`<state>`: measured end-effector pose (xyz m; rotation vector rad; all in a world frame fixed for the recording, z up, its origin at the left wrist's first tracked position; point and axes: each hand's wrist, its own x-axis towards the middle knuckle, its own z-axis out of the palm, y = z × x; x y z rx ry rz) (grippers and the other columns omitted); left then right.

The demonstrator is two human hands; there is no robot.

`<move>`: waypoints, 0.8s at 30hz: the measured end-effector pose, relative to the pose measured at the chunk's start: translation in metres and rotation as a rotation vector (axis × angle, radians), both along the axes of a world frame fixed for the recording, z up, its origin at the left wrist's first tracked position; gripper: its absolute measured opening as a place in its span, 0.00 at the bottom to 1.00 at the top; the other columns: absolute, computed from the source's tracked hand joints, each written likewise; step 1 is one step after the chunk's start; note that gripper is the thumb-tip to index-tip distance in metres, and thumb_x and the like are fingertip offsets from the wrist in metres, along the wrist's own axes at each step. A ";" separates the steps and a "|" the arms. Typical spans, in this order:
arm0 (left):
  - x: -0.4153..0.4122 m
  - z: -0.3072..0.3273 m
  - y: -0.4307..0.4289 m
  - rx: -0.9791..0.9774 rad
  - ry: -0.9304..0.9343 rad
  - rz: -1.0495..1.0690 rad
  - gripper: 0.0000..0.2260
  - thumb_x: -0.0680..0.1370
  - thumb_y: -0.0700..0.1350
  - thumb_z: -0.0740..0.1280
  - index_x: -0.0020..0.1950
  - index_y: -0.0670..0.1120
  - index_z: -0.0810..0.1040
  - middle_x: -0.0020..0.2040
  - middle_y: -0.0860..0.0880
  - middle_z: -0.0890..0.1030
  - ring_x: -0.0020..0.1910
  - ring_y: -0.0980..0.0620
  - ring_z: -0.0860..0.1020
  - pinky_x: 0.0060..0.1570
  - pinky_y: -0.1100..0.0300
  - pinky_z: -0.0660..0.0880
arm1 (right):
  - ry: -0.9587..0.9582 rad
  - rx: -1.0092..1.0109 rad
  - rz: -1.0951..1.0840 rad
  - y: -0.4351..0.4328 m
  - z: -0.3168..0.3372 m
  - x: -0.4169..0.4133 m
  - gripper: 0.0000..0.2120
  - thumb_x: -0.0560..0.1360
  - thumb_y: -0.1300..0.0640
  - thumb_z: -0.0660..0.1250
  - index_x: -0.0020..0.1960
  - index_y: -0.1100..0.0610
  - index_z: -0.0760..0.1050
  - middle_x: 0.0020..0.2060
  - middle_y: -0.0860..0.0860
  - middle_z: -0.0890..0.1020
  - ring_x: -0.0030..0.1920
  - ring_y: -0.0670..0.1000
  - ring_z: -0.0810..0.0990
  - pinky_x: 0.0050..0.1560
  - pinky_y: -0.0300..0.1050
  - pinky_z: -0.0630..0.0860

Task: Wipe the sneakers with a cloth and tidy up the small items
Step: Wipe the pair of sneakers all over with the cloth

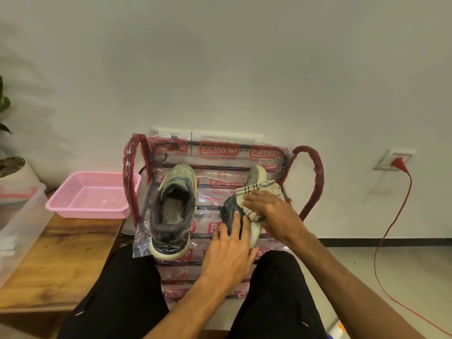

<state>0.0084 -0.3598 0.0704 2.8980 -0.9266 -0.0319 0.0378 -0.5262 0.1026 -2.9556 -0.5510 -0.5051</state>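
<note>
Left grip (230,253) rests flat on sneaker (229,211); right grip (271,209), fingers straight, presses cloth (259,189) onto it.

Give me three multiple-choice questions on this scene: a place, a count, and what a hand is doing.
1. Where does the pink basket stand?
A) on the wooden table
B) on the person's lap
C) on a sneaker

2. How many sneakers lie on the red rack?
A) one
B) two
C) four

3. What is the right hand doing?
A) hanging idle
B) pressing the checked cloth on a sneaker
C) pulling a plug

Answers:
1 A, the basket sits on the table, left of the rack.
2 B, the left sneaker and the right sneaker lie side by side.
3 B, its fingers lie flat on the cloth over the right sneaker.
</note>
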 end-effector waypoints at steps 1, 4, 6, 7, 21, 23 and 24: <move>0.000 0.000 -0.001 -0.001 -0.001 -0.004 0.32 0.83 0.59 0.49 0.79 0.44 0.41 0.80 0.40 0.46 0.74 0.36 0.59 0.72 0.43 0.61 | -0.019 -0.016 -0.006 -0.003 0.002 0.000 0.26 0.63 0.74 0.74 0.59 0.58 0.81 0.58 0.54 0.82 0.62 0.57 0.78 0.62 0.53 0.74; 0.001 0.004 -0.002 0.000 -0.001 -0.013 0.32 0.83 0.59 0.49 0.79 0.45 0.41 0.80 0.40 0.47 0.75 0.36 0.59 0.72 0.43 0.61 | -0.057 -0.041 -0.129 -0.008 0.007 0.007 0.24 0.63 0.72 0.76 0.59 0.59 0.81 0.57 0.56 0.83 0.60 0.58 0.79 0.59 0.54 0.76; 0.002 0.006 -0.002 0.000 0.000 -0.005 0.32 0.83 0.59 0.50 0.79 0.45 0.42 0.80 0.40 0.48 0.75 0.36 0.59 0.71 0.44 0.62 | -0.056 -0.034 -0.171 -0.001 0.006 0.007 0.24 0.63 0.71 0.76 0.58 0.60 0.81 0.56 0.56 0.83 0.60 0.59 0.80 0.59 0.54 0.76; 0.002 0.006 -0.001 -0.003 0.002 0.000 0.32 0.83 0.59 0.51 0.79 0.45 0.42 0.79 0.40 0.49 0.74 0.36 0.60 0.70 0.44 0.64 | -0.052 -0.015 -0.158 0.002 0.004 0.004 0.24 0.63 0.71 0.76 0.58 0.60 0.81 0.56 0.56 0.83 0.59 0.59 0.80 0.59 0.53 0.76; 0.002 0.007 -0.001 -0.018 -0.014 -0.004 0.31 0.83 0.59 0.52 0.79 0.46 0.46 0.79 0.39 0.51 0.73 0.36 0.63 0.65 0.46 0.69 | 0.034 0.003 -0.148 -0.010 0.008 0.002 0.23 0.68 0.69 0.74 0.62 0.57 0.80 0.61 0.53 0.80 0.66 0.55 0.75 0.64 0.49 0.71; 0.003 0.005 -0.001 -0.032 -0.019 -0.005 0.31 0.82 0.60 0.52 0.79 0.47 0.46 0.79 0.39 0.51 0.73 0.36 0.63 0.65 0.46 0.69 | 0.048 0.061 -0.096 -0.011 0.002 -0.012 0.25 0.66 0.70 0.74 0.61 0.58 0.80 0.60 0.53 0.81 0.65 0.55 0.76 0.64 0.48 0.70; 0.003 0.005 -0.001 -0.035 -0.022 -0.009 0.31 0.82 0.60 0.52 0.79 0.47 0.46 0.79 0.40 0.51 0.73 0.36 0.63 0.65 0.46 0.69 | 0.052 0.068 -0.070 -0.014 0.000 -0.017 0.25 0.65 0.70 0.75 0.60 0.58 0.80 0.59 0.53 0.81 0.64 0.55 0.77 0.63 0.48 0.70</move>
